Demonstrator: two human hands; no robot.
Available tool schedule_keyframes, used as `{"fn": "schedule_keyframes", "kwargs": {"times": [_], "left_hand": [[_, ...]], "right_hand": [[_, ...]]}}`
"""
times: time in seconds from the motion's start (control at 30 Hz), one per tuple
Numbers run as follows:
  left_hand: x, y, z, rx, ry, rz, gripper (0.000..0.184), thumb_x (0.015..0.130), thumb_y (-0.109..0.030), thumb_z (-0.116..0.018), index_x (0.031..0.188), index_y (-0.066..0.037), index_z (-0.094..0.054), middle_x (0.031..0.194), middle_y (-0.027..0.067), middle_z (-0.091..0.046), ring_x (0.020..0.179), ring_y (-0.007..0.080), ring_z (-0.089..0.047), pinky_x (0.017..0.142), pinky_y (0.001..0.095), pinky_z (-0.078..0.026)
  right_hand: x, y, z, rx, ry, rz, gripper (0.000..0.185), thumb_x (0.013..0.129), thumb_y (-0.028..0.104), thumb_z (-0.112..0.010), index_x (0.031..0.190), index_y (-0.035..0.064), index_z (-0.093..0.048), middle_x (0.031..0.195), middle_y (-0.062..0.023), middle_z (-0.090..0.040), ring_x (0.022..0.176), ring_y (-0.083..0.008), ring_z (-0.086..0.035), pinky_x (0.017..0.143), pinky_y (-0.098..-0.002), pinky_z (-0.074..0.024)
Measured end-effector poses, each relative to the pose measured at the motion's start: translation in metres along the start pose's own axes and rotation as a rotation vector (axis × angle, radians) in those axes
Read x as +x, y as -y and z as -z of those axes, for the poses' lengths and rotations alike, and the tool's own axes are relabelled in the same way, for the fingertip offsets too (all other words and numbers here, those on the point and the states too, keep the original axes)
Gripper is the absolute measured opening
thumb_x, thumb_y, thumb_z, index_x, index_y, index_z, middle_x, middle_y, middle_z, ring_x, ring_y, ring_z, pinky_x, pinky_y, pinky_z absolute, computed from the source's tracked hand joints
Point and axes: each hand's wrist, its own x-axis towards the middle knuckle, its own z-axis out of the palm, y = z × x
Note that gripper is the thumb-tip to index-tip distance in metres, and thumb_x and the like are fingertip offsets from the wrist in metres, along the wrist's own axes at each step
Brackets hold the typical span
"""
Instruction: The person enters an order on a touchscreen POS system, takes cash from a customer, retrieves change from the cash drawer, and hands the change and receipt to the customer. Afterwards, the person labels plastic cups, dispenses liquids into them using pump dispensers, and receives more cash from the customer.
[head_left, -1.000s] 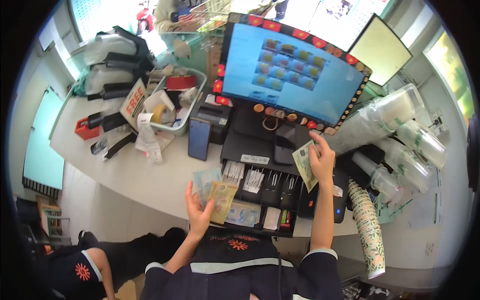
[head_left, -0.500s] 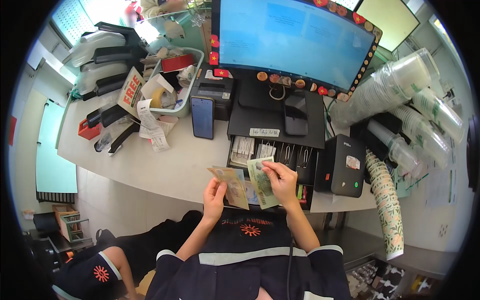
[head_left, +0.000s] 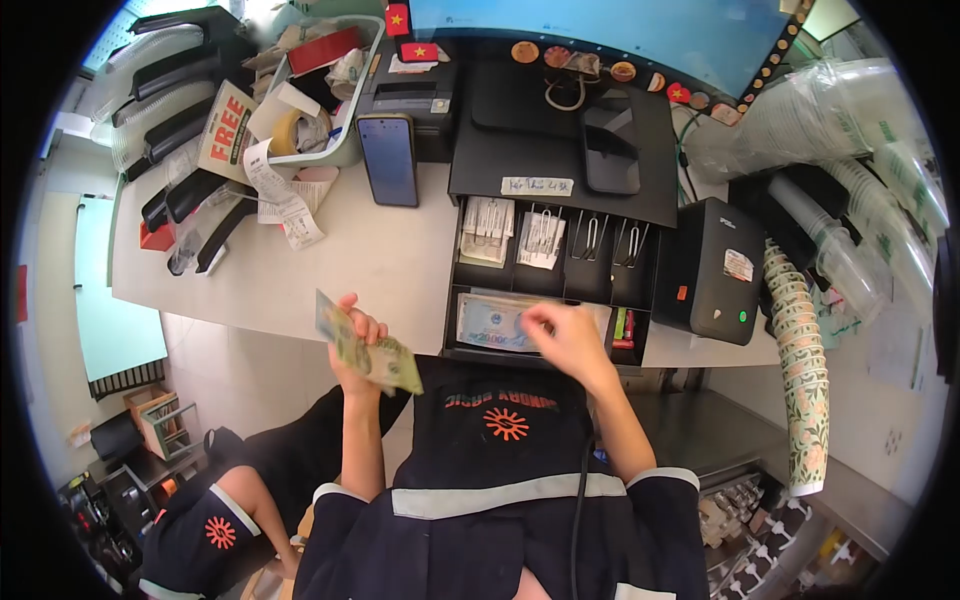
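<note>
My left hand (head_left: 358,365) is closed around a few banknotes (head_left: 385,362), greenish on top, held to the left of the cash drawer (head_left: 640,277). Above the drawer's front compartments is my right hand (head_left: 572,348), its fingers curled together by a stack of blue banknotes (head_left: 488,322) marked 20,000. Whether those fingertips grip anything cannot be seen. Behind, further notes (head_left: 487,230) lie under wire clips in the rear slots. Small red and green items (head_left: 624,328) sit in the front right corner of the drawer.
A phone (head_left: 388,160) stands on the counter beside a black printer (head_left: 432,100). A basket of tape and papers (head_left: 345,140), receipts (head_left: 285,200), a monitor (head_left: 600,35), a black POS box (head_left: 712,270) and stacked cups (head_left: 800,370) surround the drawer. Another person (head_left: 215,525) is at lower left.
The green note that was in my right hand is now with the notes in my left hand, which has moved left. My right hand has lowered to the drawer's front compartments. The view has tilted down.
</note>
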Motion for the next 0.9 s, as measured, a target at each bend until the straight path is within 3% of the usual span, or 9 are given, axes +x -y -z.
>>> {"fn": "schedule_keyframes", "kwargs": {"times": [0.03,0.1,0.2,0.27,0.4,0.47,0.6,0.7,0.9], "left_hand": [[0.001,0.002,0.018,-0.159,0.068,0.072,0.028,0.089,-0.025,-0.04,0.101,-0.002,-0.05,0.066,0.0018,-0.038,0.057,0.012,-0.038,0.057,0.0264,-0.034],[-0.006,0.0,0.019,0.072,0.206,0.086,0.029,0.088,-0.027,-0.041,0.089,-0.001,-0.053,0.063,0.0016,-0.039,0.055,0.0125,-0.038,0.055,0.0263,-0.032],[-0.012,-0.005,-0.004,0.726,0.472,-0.109,0.047,0.09,-0.029,-0.039,0.056,0.001,-0.051,0.057,0.0066,-0.049,0.053,0.0141,-0.042,0.049,0.0258,-0.031],[-0.022,0.0,-0.002,0.864,0.511,0.074,0.045,0.09,-0.025,-0.04,0.055,0.002,-0.05,0.055,0.0083,-0.049,0.05,0.0154,-0.045,0.046,0.0282,-0.033],[-0.022,0.013,-0.014,1.544,0.669,-0.032,0.02,0.083,-0.017,-0.055,0.069,-0.003,-0.059,0.056,0.0122,-0.051,0.047,0.0249,-0.051,0.046,0.0324,-0.039],[-0.023,0.019,-0.025,1.581,0.519,0.05,0.011,0.081,-0.017,-0.057,0.082,-0.006,-0.061,0.058,0.0122,-0.053,0.05,0.026,-0.054,0.047,0.0336,-0.041],[-0.024,0.024,-0.033,1.569,0.433,0.024,0.024,0.079,-0.018,-0.059,0.103,-0.012,-0.057,0.059,0.0096,-0.056,0.052,0.0244,-0.056,0.048,0.0342,-0.042],[-0.022,0.032,-0.027,1.572,0.573,-0.048,0.025,0.078,-0.019,-0.062,0.102,-0.014,-0.057,0.058,0.0062,-0.055,0.051,0.0237,-0.055,0.048,0.035,-0.042],[-0.022,0.034,-0.041,1.613,0.452,0.17,0.032,0.076,-0.022,-0.065,0.103,-0.014,-0.052,0.055,0.0034,-0.051,0.049,0.0235,-0.054,0.047,0.0358,-0.041]], "right_hand": [[-0.002,-0.013,-0.016,-0.115,-0.03,0.11,0.02,0.077,0.017,-0.061,0.093,0.0047,-0.061,0.092,-0.0129,-0.062,0.076,-0.0301,-0.062,0.063,-0.0362,-0.0491],[-0.005,-0.018,-0.041,-0.302,-0.046,0.151,0.041,0.072,0.016,-0.064,0.111,0.0073,-0.052,0.113,-0.0124,-0.052,0.09,-0.0324,-0.058,0.071,-0.0408,-0.0485],[0.004,-0.03,-0.056,-0.384,-0.136,0.16,0.044,0.069,0.012,-0.066,0.111,0.0062,-0.052,0.103,-0.0093,-0.053,0.087,-0.0318,-0.057,0.074,-0.0402,-0.0471],[0.004,-0.031,-0.052,-0.419,-0.246,0.279,0.036,0.065,0.009,-0.068,0.1,0.0078,-0.058,0.088,-0.0043,-0.055,0.08,-0.0234,-0.053,0.068,-0.0331,-0.0398],[-0.008,-0.033,-0.04,-0.351,-0.227,0.467,0.021,0.064,0.01,-0.067,0.084,0.0147,-0.063,0.08,0.0033,-0.055,0.08,-0.0184,-0.05,0.076,-0.0362,-0.0355],[-0.016,-0.034,-0.037,-0.35,-0.196,0.519,0.017,0.065,0.01,-0.067,0.08,0.0168,-0.064,0.08,0.0046,-0.056,0.081,-0.0182,-0.049,0.078,-0.0382,-0.0346],[-0.029,-0.04,-0.038,-0.304,-0.098,0.517,0.017,0.064,0.011,-0.065,0.079,0.0186,-0.064,0.094,0.0033,-0.058,0.091,-0.0206,-0.05,0.082,-0.0419,-0.035],[-0.032,-0.04,-0.04,-0.291,-0.084,0.519,0.017,0.064,0.01,-0.064,0.079,0.0177,-0.064,0.102,0.0017,-0.057,0.095,-0.0216,-0.05,0.082,-0.0433,-0.0358],[-0.032,-0.042,-0.037,-0.362,-0.136,0.581,0.018,0.063,0.009,-0.063,0.079,0.0162,-0.063,0.102,0.0007,-0.058,0.096,-0.0218,-0.051,0.086,-0.0455,-0.0363]]}}
